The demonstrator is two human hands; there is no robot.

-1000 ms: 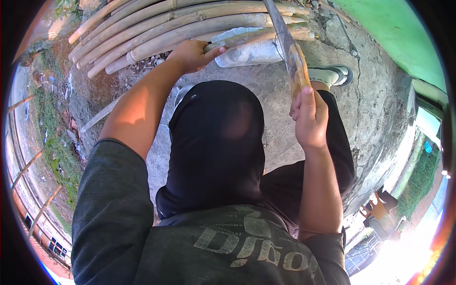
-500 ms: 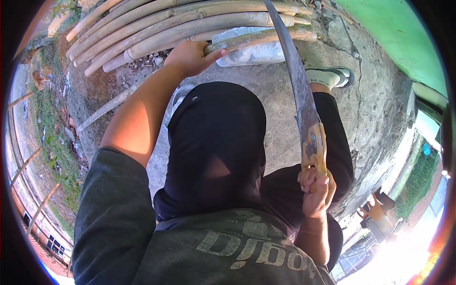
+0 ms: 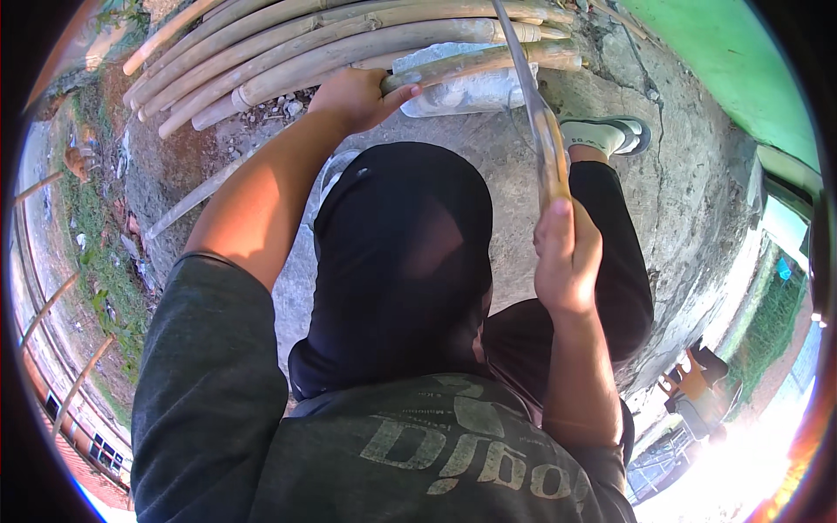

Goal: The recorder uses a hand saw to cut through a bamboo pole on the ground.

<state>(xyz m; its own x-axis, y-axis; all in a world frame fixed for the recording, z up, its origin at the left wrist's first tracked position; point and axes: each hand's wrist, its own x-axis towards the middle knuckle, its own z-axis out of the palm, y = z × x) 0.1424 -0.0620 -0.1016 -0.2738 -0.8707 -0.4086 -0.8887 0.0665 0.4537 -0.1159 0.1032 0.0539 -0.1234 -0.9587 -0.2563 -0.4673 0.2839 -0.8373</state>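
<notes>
My right hand (image 3: 568, 254) is wrapped round the handle of a handsaw (image 3: 539, 122). The narrow blade points away from me and crosses the bamboo piece (image 3: 488, 63) near its right part; whether its teeth bite into the bamboo I cannot tell. At the left end of that piece, my left hand (image 3: 362, 98) grips it, thumb pointing right. Beneath the bamboo is a whitish block (image 3: 462, 98), which props it above the ground.
Several long bamboo poles (image 3: 349, 48) lie side by side just beyond. A thin pole (image 3: 205, 193) rests on the concrete to the left. My right foot in a sandal (image 3: 610, 135) is planted beside the saw. A green wall (image 3: 732, 61) rises at the right.
My right hand has pushed forward, away from me, carrying the saw along, and the blade now shows more edge-on. The left hand and the bamboo piece have barely shifted.
</notes>
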